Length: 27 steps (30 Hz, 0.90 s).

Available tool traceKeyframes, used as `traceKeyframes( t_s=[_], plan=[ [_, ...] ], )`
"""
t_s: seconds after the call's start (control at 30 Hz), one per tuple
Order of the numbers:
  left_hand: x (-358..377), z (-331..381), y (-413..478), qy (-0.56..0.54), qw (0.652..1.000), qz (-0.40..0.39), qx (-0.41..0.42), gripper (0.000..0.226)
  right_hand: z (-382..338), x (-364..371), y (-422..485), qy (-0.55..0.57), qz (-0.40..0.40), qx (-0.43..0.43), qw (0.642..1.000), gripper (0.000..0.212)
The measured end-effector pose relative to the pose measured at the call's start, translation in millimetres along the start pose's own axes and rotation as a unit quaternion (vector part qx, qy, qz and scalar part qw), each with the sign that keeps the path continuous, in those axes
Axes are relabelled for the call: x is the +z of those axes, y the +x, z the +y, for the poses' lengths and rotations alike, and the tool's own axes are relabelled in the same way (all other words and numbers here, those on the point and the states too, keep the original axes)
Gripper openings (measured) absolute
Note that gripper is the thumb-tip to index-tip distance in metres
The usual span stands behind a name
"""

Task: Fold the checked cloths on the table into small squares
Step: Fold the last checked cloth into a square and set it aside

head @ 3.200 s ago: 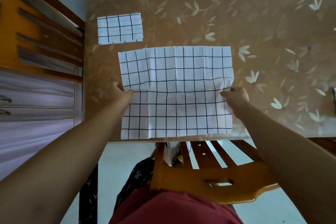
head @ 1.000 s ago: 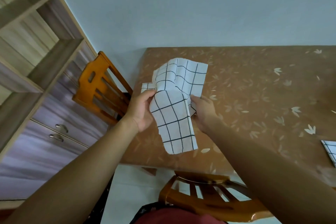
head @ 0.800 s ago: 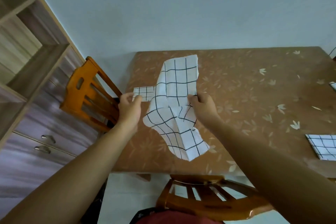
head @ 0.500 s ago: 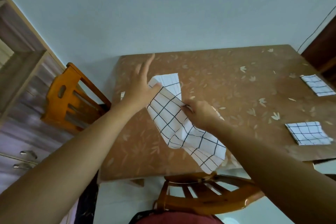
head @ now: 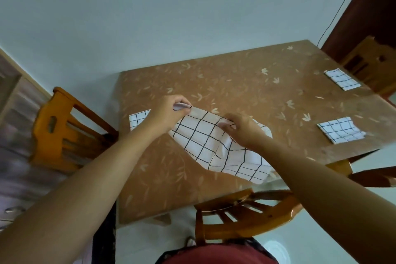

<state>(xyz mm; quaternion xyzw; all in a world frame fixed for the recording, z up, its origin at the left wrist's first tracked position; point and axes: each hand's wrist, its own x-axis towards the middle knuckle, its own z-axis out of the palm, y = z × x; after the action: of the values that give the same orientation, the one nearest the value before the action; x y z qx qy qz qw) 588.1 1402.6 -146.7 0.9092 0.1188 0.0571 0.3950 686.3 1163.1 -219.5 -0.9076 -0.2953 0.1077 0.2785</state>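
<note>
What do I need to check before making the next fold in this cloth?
1. Left hand pinches a cloth corner: ok.
2. Right hand grips the same edge: ok.
3. Cloth flat: not ok, rumpled near the right hand.
4. Edges lined up: cannot tell.
5. Bare table behind the cloth to lay it on: ok.

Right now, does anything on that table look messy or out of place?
Only the checked cloth pinched by the left hand and right hand: it's rumpled, its near corner reaching the table edge.
</note>
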Motion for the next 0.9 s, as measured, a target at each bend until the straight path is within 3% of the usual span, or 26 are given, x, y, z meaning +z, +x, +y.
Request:
traceKeyframes(
  t_s=[0.07,0.13,0.23,0.3,0.43,0.7,0.9],
  plan=[
    [-4.3,0.9,-2.0,0.012,1.0,0.017,0.015,0.004,12.7,3.6,-6.8,-0.04,0.001,0.071,0.997,0.056],
    [-9.6,-0.7,-2.7,0.005,0.999,0.033,0.041,0.006,22.8,6.6,-13.4,-0.003,0.014,0.165,0.986,0.065],
    [-21.8,-3.4,-6.5,0.001,0.997,0.061,0.054,0.007,30.4,11.8,-10.0,0.219,0.037,0.293,0.93,0.057],
    [-29.6,-6.8,-8.9,-0.013,0.996,0.072,0.043,0.007,30.4,18.0,-2.4,0.345,0.027,0.322,0.881,0.047],
    [-43.7,-6.8,-19.4,0.009,0.995,0.094,0.027,0.004,27.7,27.9,16.9,0.433,0.054,0.317,0.842,0.028],
    [-33.7,-3.2,-44.6,0.03,0.985,0.155,-0.074,0.006,43.6,19.8,37.3,0.407,0.043,0.276,0.87,0.032],
    [-0.6,-21.0,-58.1,-0.021,0.964,0.207,-0.167,0.01,73.4,-13.7,37.2,0.444,0.053,0.241,0.861,0.029]
  ],
)
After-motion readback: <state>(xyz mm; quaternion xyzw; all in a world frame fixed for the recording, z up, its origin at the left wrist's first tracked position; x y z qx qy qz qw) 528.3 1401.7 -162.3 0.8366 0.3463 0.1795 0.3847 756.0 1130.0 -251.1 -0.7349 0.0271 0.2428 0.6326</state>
